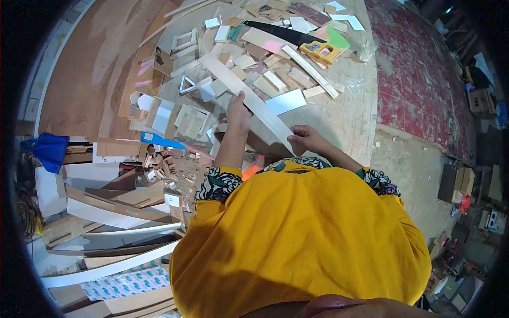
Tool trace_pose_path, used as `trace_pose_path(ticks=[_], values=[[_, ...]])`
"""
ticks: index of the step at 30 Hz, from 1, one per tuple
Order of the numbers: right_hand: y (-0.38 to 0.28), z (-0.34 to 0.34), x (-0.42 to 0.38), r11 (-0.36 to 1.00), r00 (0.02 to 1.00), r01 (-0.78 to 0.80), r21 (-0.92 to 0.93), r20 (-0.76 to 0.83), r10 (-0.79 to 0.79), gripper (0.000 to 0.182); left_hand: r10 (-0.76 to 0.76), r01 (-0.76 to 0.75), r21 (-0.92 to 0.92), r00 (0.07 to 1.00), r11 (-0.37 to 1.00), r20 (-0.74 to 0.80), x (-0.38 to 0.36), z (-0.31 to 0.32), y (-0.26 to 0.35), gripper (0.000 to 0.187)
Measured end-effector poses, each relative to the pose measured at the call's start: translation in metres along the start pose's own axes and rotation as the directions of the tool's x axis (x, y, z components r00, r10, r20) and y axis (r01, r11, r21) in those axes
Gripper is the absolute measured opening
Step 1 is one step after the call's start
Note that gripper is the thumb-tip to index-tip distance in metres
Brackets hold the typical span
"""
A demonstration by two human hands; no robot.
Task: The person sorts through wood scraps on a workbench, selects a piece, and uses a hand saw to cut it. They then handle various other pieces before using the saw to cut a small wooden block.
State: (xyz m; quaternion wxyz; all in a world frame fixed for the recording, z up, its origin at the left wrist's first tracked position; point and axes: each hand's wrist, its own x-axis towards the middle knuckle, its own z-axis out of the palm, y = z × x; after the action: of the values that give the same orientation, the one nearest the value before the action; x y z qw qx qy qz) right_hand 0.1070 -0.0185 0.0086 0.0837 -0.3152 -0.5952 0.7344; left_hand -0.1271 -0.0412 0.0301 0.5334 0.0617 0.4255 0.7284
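A long, pale wooden strip (260, 110) slants from the scrap pile down to my body. My left hand (238, 112) grips its left edge near the middle, thumb on top. At the near end, my right hand (306, 139) pinches the strip's right edge between thumb and bent fingers. Under and beyond the strip lie a white board piece (286, 102) and several small wood offcuts (265, 85). A hand saw (283, 34) with a yellow handle rests on the pile at the back, apart from both hands.
Scrap wood covers much of the worktable (350, 106). A blue-handled tool (161, 140) lies by the table's left edge, near small box-like wooden pieces (191, 122). Long boards and strips (122, 212) are stacked at lower left. Cardboard boxes (480, 100) stand at far right.
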Motion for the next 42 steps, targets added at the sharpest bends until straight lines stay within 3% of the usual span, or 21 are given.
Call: trace_pose_path(ticks=[4,8,12,17,20,25,28,30,36,38,42], values=[[0.006,0.017,0.004,0.990,0.998,-0.055,0.127,-0.019,0.058,0.016,-0.107,0.106,0.034,0.993,0.994,0.040,-0.002,-0.008,-0.001,0.031],[0.010,0.026,0.002,0.991,0.993,-0.029,0.127,-0.106,0.043,0.015,-0.217,0.216,0.080,0.976,0.973,-0.001,-0.010,-0.004,-0.017,0.035],[0.013,0.014,-0.005,0.987,0.975,-0.097,0.127,-0.186,0.120,0.014,-0.303,0.288,0.186,0.952,0.939,0.054,-0.011,-0.005,-0.049,0.027],[0.037,-0.023,-0.010,0.978,0.955,-0.156,0.138,-0.233,0.185,0.016,-0.405,0.388,0.316,0.914,0.866,-0.013,-0.023,0.010,-0.083,0.024],[0.028,-0.041,-0.018,0.959,0.943,-0.270,0.084,-0.178,0.281,0.017,-0.422,0.406,0.314,0.907,0.858,-0.018,-0.027,0.015,-0.085,0.022],[0.039,-0.075,-0.022,0.955,0.957,-0.283,0.084,-0.041,0.287,0.018,-0.350,0.342,0.304,0.936,0.889,-0.030,-0.022,0.021,-0.086,0.018],[0.045,-0.087,-0.022,0.959,0.964,-0.266,0.100,-0.001,0.267,0.017,-0.335,0.333,0.315,0.941,0.889,-0.047,-0.023,0.023,-0.091,0.016],[0.048,-0.091,-0.020,0.979,0.980,-0.198,-0.042,0.000,0.198,0.014,-0.326,0.329,0.330,0.943,0.885,-0.064,-0.027,0.025,-0.096,0.015],[0.051,-0.106,-0.013,0.986,0.992,-0.130,0.101,0.003,0.130,0.012,-0.346,0.359,0.319,0.933,0.877,-0.100,-0.044,0.044,-0.112,0.014],[0.048,-0.115,-0.010,0.990,0.986,-0.144,-0.008,0.079,0.144,0.011,-0.325,0.348,0.354,0.937,0.868,-0.125,-0.048,0.050,-0.118,0.015],[0.030,-0.121,-0.009,0.967,0.946,-0.251,0.037,0.224,0.236,0.009,-0.278,0.307,0.284,0.951,0.909,-0.138,-0.042,0.029,-0.131,0.016]])
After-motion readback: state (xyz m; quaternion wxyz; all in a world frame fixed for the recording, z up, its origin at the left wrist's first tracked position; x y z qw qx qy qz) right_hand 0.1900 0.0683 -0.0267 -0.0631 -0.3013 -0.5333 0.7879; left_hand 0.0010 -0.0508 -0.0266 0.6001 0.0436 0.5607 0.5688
